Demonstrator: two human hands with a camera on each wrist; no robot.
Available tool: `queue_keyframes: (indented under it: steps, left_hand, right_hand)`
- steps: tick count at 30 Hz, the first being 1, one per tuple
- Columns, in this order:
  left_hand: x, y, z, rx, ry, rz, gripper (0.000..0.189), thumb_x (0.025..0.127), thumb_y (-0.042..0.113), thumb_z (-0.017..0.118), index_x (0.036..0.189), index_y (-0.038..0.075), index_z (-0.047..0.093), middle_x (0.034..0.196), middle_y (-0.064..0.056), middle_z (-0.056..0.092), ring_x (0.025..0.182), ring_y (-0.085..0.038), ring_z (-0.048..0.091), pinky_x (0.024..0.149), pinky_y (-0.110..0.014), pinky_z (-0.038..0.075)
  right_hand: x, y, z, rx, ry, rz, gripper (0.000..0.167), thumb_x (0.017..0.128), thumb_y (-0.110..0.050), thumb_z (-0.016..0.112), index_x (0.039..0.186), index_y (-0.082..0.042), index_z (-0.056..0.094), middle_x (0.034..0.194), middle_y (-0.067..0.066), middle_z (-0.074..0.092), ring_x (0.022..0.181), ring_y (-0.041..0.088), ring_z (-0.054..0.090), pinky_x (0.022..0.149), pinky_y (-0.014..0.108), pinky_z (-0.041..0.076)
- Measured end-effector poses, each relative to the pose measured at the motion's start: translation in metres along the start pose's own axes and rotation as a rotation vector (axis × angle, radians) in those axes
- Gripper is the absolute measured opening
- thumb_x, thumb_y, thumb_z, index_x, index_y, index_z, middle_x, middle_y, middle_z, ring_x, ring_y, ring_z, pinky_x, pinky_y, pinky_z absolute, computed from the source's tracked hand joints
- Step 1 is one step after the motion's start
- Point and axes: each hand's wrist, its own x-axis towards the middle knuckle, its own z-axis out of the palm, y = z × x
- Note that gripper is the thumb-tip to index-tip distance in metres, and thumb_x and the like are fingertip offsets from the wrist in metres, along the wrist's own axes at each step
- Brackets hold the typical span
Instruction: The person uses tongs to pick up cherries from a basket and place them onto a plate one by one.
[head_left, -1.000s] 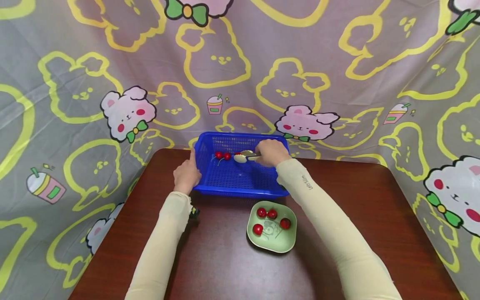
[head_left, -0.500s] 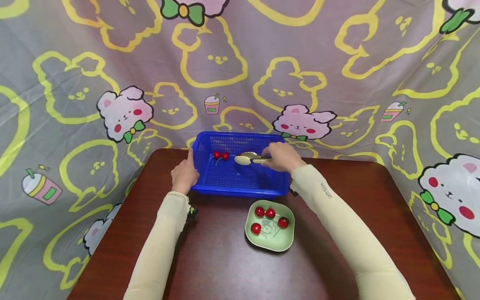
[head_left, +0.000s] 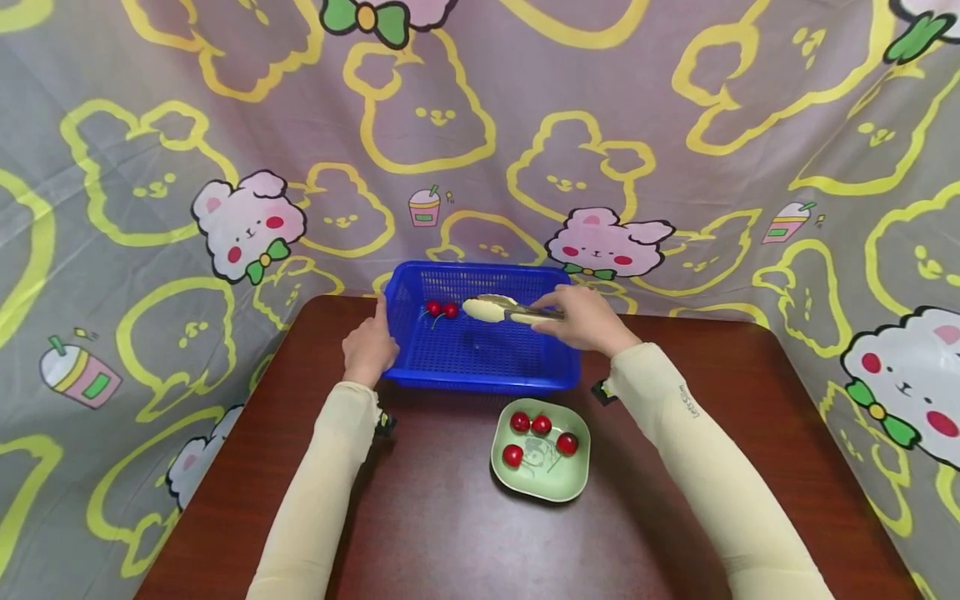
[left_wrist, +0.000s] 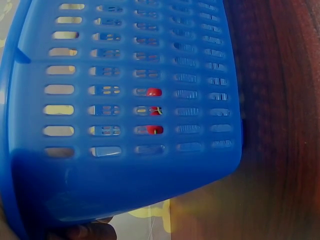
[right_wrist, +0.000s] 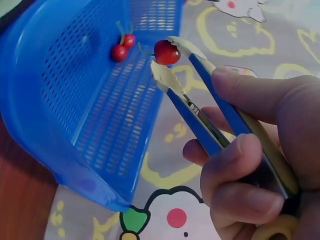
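Observation:
A pair of cream-tipped metal tongs [right_wrist: 200, 107] is gripped by my right hand [head_left: 588, 321], its thumb and fingers pressing the two arms. One cherry [right_wrist: 166, 52] with a stem sits between the tong tips, over the blue plastic basket [head_left: 480, 383]. Its far left part holds two more stemmed cherries [head_left: 442, 309], side by side. At the basket's left rim my left hand [head_left: 370, 350] grips the edge, index finger stretched along it; curled fingers [left_wrist: 90, 231] show under the rim in the left wrist view. Through the wall slots, red cherries are partly visible.
In front of the basket stands a light green square dish [head_left: 542, 490] with several cherries on it. The brown wooden table [head_left: 450, 533] extends to both sides. A patterned cloth [head_left: 480, 100] hangs right behind the basket.
My right hand has drawn right and the tongs have lifted from the basket floor, the cherry now between their tips. The left hand stays on the rim.

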Motion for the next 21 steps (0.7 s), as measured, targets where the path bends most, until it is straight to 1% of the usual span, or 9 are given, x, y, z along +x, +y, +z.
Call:
queue_keyframes:
  steps: [3,5,9,12,15,21]
  left_hand:
    - [0.000,0.001,-0.001,0.000,0.001,0.001,0.089,0.096,0.018,0.065,0.167,0.013,0.012,0.133,-0.027,0.064,0.105,-0.049,0.067,0.086,-0.062,0.053]
    - [0.000,0.001,-0.001,0.001,-0.004,-0.001,0.088,0.096,0.018,0.064,0.167,0.013,0.012,0.132,-0.027,0.064,0.105,-0.049,0.068,0.086,-0.062,0.053]
    - [0.000,0.000,-0.001,0.001,-0.009,-0.004,0.088,0.097,0.019,0.064,0.167,0.013,0.012,0.130,-0.026,0.064,0.103,-0.048,0.068,0.086,-0.061,0.053]
    - [0.000,-0.001,-0.001,0.003,-0.008,-0.004,0.088,0.097,0.019,0.064,0.167,0.012,0.012,0.129,-0.026,0.065,0.101,-0.047,0.068,0.084,-0.061,0.053]
    - [0.000,-0.002,-0.001,0.005,-0.009,-0.003,0.088,0.097,0.019,0.064,0.167,0.012,0.012,0.129,-0.026,0.065,0.100,-0.046,0.068,0.083,-0.060,0.054]
    - [-0.001,-0.002,-0.002,0.005,-0.013,0.003,0.087,0.097,0.020,0.064,0.167,0.012,0.012,0.130,-0.026,0.065,0.101,-0.046,0.068,0.084,-0.061,0.054]
  right_hand:
    - [-0.006,0.002,-0.004,0.064,0.007,0.021,0.036,0.095,-0.034,0.076,0.127,-0.018,0.076,0.101,0.008,0.068,0.086,0.025,0.052,0.073,0.039,0.041]
    - [-0.010,0.005,-0.005,0.108,-0.001,0.039,0.037,0.095,-0.036,0.076,0.128,-0.020,0.076,0.093,0.006,0.065,0.082,0.023,0.050,0.068,0.036,0.040]
    - [-0.016,0.008,-0.006,0.219,-0.027,0.092,0.038,0.095,-0.037,0.076,0.129,-0.021,0.075,0.081,0.007,0.058,0.067,0.022,0.049,0.056,0.033,0.040]
    - [-0.022,0.008,-0.007,0.292,-0.046,0.131,0.038,0.095,-0.036,0.075,0.131,-0.022,0.074,0.077,0.008,0.056,0.056,0.021,0.050,0.050,0.032,0.041]
    - [-0.027,0.010,-0.006,0.329,-0.061,0.156,0.039,0.096,-0.037,0.075,0.132,-0.022,0.072,0.076,0.008,0.056,0.054,0.020,0.051,0.049,0.031,0.042]
    - [-0.037,0.013,-0.006,0.363,-0.064,0.168,0.042,0.096,-0.036,0.075,0.134,-0.021,0.071,0.086,0.010,0.059,0.057,0.020,0.054,0.050,0.031,0.044]
